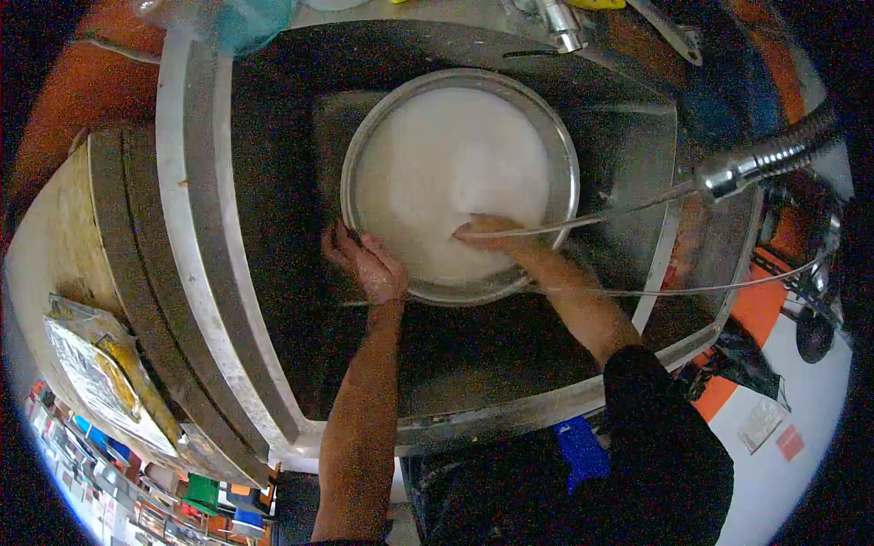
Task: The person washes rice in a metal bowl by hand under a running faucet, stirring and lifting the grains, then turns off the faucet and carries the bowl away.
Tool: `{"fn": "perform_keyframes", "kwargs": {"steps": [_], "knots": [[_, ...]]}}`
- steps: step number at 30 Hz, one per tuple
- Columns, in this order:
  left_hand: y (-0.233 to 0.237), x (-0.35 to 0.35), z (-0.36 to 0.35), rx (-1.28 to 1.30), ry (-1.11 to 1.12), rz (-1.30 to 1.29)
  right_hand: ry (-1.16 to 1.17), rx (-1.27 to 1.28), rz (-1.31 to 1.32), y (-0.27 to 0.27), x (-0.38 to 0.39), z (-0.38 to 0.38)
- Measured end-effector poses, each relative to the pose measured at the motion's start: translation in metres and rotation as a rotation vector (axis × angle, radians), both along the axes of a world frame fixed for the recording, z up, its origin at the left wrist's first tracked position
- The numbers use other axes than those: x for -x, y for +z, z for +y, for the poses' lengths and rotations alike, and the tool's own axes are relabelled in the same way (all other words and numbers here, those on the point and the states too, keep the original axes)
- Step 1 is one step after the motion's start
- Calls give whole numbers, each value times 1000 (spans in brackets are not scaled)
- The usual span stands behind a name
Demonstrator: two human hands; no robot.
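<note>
A round metal bowl [572, 173] sits in the sink, filled with cloudy white liquid [437, 173]. My left hand [369, 264] grips the bowl's lower-left rim, fingers along the outer wall and thumb at the edge. On the right side, my right hand [492, 232] reaches over the rim into the liquid. Its fingertips are under the surface, so their pose is hidden. A thin stream of water [601, 217] runs from a metal spray hose nozzle [719, 177] into the bowl, passing across my right hand. What lies beneath the white liquid cannot be made out.
The metal sink [196, 227] surrounds the bowl. A faucet spout [564, 32] hangs at the back. To the left, a wooden board [68, 218] and a plastic packet [109, 364] lie beside the sink. A second thin clear line [692, 291] crosses the right side.
</note>
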State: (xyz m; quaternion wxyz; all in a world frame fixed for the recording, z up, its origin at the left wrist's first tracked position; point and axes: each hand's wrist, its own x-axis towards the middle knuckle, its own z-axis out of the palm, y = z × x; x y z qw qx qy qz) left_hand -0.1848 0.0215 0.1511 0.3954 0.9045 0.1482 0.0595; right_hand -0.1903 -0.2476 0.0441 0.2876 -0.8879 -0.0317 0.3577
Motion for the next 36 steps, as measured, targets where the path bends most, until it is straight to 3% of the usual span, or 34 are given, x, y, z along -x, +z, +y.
{"fn": "perform_keyframes", "kwargs": {"steps": [3,6,9,10,12,14,17,20,22,24,26,29,33,36], "knots": [[6,-8,-1,22,4,-57,-93,82,48,-31,-2,-19],[6,-6,-1,175,34,-86,-58,164,-18,-53,-14,27],[4,-9,-5,370,127,42,7,36,-47,-19,-7,17],[34,-22,-3,376,144,152,-3,4,-20,-16,-1,4],[40,-18,-2,276,102,180,-67,-3,50,-21,5,-17],[3,-3,0,63,-10,-9,-91,105,42,-43,0,-3],[13,-7,-1,84,8,47,-48,153,-19,-56,-18,39],[-23,3,2,27,-12,-93,11,44,-54,-24,-22,25],[21,-13,-1,275,105,113,-17,-29,14,-12,-15,-5],[33,-15,-3,334,116,156,-81,-7,70,-30,-11,-20],[16,-7,-5,202,30,38,-87,127,33,-55,-12,8],[3,-4,2,91,-36,-3,-28,107,-3,-52,-11,37],[7,-4,-3,97,-18,-62,22,-140,76,-12,-8,-11],[10,-9,-3,96,3,-8,-57,-82,132,-33,-7,-30]]}}
